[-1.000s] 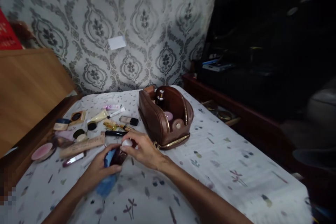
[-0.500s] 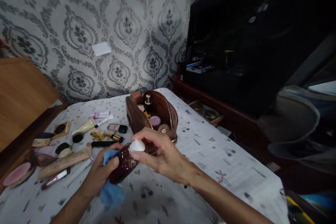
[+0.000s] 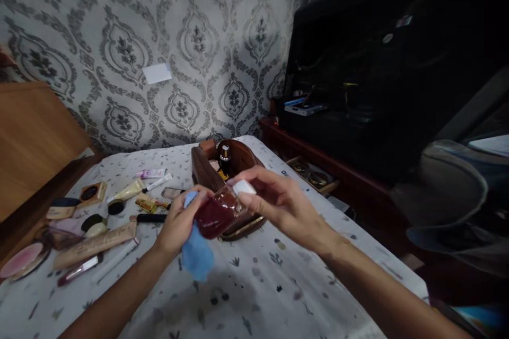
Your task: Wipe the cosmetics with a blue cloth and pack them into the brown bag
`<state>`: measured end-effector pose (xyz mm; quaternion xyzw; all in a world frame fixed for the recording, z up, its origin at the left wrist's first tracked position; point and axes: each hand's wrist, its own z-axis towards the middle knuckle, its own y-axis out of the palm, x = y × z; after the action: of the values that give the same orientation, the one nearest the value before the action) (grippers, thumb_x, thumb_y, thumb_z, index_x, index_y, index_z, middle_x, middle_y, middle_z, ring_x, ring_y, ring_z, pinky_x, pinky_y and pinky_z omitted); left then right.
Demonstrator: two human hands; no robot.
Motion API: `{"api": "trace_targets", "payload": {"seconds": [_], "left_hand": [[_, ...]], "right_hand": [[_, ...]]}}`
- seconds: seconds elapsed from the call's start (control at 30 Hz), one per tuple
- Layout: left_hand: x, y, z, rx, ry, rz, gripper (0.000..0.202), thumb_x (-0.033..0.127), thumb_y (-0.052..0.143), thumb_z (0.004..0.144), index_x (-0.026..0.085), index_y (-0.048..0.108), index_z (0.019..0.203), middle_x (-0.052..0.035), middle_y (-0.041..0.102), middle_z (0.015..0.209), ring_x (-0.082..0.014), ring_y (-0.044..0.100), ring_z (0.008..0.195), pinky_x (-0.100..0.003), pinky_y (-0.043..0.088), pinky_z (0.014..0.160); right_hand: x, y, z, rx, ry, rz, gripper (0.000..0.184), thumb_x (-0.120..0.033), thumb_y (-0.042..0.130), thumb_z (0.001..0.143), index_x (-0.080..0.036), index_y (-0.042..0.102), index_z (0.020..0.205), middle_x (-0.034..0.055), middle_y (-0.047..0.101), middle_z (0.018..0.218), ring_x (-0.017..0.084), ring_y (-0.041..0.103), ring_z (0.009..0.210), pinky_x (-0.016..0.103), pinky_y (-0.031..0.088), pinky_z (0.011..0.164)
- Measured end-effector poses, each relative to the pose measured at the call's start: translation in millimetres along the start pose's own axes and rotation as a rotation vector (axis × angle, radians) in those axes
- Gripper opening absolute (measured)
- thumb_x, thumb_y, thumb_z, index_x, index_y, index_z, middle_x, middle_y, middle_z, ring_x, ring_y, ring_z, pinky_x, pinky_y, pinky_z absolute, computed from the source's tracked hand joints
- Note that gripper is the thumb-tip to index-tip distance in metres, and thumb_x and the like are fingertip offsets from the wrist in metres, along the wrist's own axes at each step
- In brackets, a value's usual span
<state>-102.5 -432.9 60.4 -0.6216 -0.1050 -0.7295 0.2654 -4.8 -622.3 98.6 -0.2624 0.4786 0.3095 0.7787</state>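
Over the front of the brown cosmetic bag (image 3: pixel 204 172), a dark red glass bottle (image 3: pixel 218 214) with a white cap (image 3: pixel 244 187) is held tilted in the air, its cap end up to the right. My left hand (image 3: pixel 181 217) is closed around the bottle's base together with a blue cloth (image 3: pixel 198 254), which hangs below. Thumb and fingers of my right hand (image 3: pixel 274 201) pinch the cap. Inside the open bag stands a small dark bottle with a shiny top (image 3: pixel 225 154); the rest of its contents is mostly hidden behind my hand.
Makeup lies spread on the patterned white sheet (image 3: pixel 254 307) at left: a pink compact (image 3: pixel 23 260), a beige tube (image 3: pixel 95 246), a cream tube (image 3: pixel 127 189) and several others. A wooden board (image 3: pixel 35 143) borders the left. A drawer (image 3: pixel 312 172) sticks out at right, beside a chair (image 3: pixel 449 196).
Both hands have moved right and slightly up with the bottle and cloth, now covering more of the bag. The bottle has tipped closer to horizontal. The view has shifted slightly.
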Motion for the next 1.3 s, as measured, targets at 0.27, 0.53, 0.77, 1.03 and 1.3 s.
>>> {"api": "trace_targets", "payload": {"seconds": [0.27,0.53,0.77,1.03,1.3], "left_hand": [[-9,-13.1,15,-0.136,0.781,0.79,0.045,0.006,0.043,0.085,0.02,0.066,0.121,-0.0109,0.066,0.114,-0.0245,0.063,0.103,-0.035,0.052,0.086],[-17,-16.8,10,-0.109,0.936,0.964,0.066,-0.006,0.038,0.068,0.018,0.057,0.127,-0.0115,0.061,0.133,-0.0284,0.054,0.125,-0.043,0.052,0.099],[-21,-16.7,11,-0.123,0.943,0.922,0.065,-0.006,0.039,0.07,0.016,0.055,0.128,-0.0123,0.061,0.134,-0.0263,0.053,0.128,-0.042,0.051,0.104],[-25,-15.7,11,-0.12,0.948,0.891,0.063,-0.003,0.039,0.073,0.017,0.055,0.131,-0.0131,0.06,0.136,-0.0267,0.053,0.129,-0.043,0.051,0.104],[-27,-16.4,10,-0.115,0.958,0.898,0.065,-0.006,0.039,0.07,0.014,0.053,0.13,-0.0145,0.06,0.136,-0.0267,0.052,0.129,-0.041,0.051,0.103]], "right_hand": [[3,-38,28,0.273,-0.215,-0.45,0.028,-0.043,0.065,0.09,-0.019,0.067,0.104,0.0071,0.07,0.094,0.021,0.063,0.082,0.032,0.05,0.07],[25,-50,78,0.07,-0.268,-0.945,0.015,-0.022,0.058,0.093,-0.015,0.065,0.104,0.0086,0.065,0.098,0.02,0.062,0.083,0.03,0.046,0.075],[27,-42,104,-0.281,-0.13,-1.407,0.019,-0.018,0.054,0.097,-0.013,0.063,0.113,0.0135,0.067,0.116,0.026,0.062,0.105,0.034,0.04,0.084],[38,-38,124,-0.374,-0.137,-1.56,0.018,-0.024,0.06,0.096,-0.015,0.067,0.109,0.0131,0.071,0.115,0.031,0.057,0.113,0.039,0.033,0.09],[40,-39,131,-0.45,-0.098,-1.51,0.02,-0.023,0.063,0.094,-0.017,0.069,0.112,0.011,0.071,0.113,0.029,0.058,0.114,0.038,0.033,0.091]]}}
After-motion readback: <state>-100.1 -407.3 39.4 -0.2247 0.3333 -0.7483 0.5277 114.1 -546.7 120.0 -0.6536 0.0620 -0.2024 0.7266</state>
